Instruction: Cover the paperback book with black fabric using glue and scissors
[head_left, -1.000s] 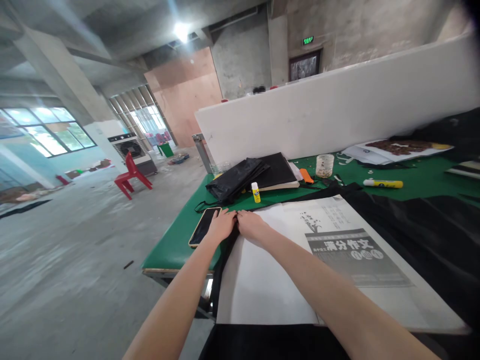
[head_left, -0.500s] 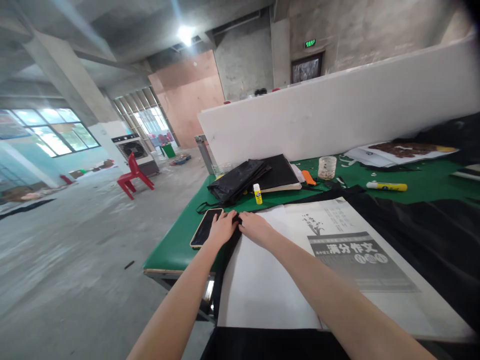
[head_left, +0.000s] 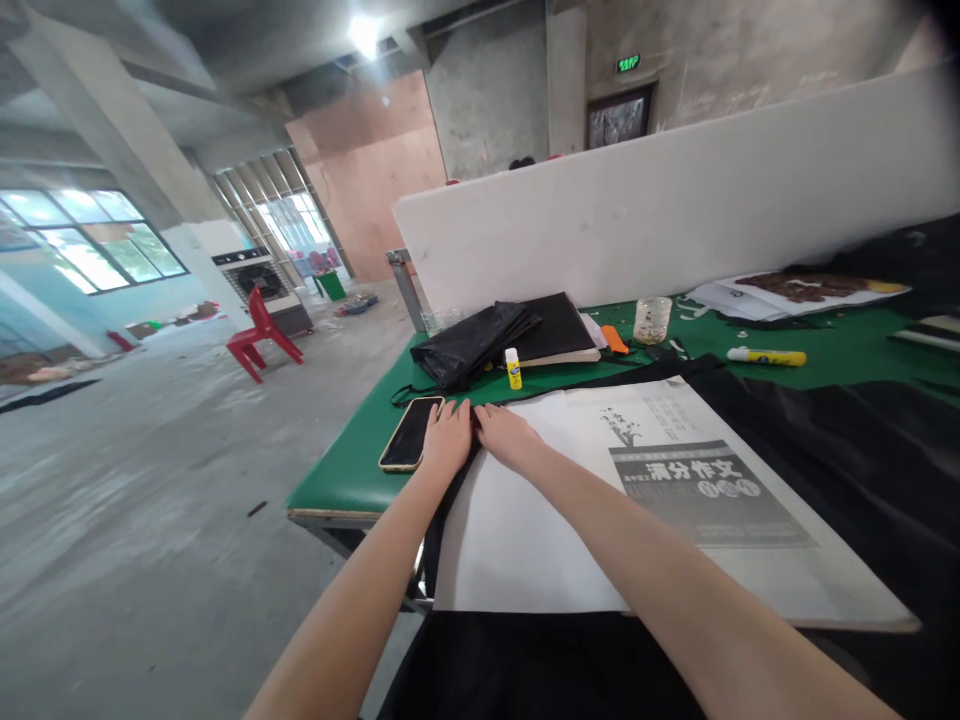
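Note:
My left hand [head_left: 446,440] lies flat with its fingers stretched out on a strip of black sheet [head_left: 862,440], right beside a phone [head_left: 411,432] with a dark screen. My right hand [head_left: 506,436] rests next to it, fingers flat on the far left corner of a large white printed cover [head_left: 525,530]. The two hands almost touch at the fingertips. The cover lies on the black sheet and carries a grey title block [head_left: 697,490]. Neither hand holds anything.
On the green table [head_left: 349,475] sit a small yellow glue stick [head_left: 513,368], a folded black bag pile [head_left: 480,340], a glass jar [head_left: 651,320], an orange tool [head_left: 615,340] and a longer yellow glue stick [head_left: 765,356]. A white partition [head_left: 675,200] stands behind. A red chair [head_left: 259,335] is on the floor at left.
Both hands stay at the cover's far corner; the left fingers have straightened and shifted slightly. The view has dropped a little.

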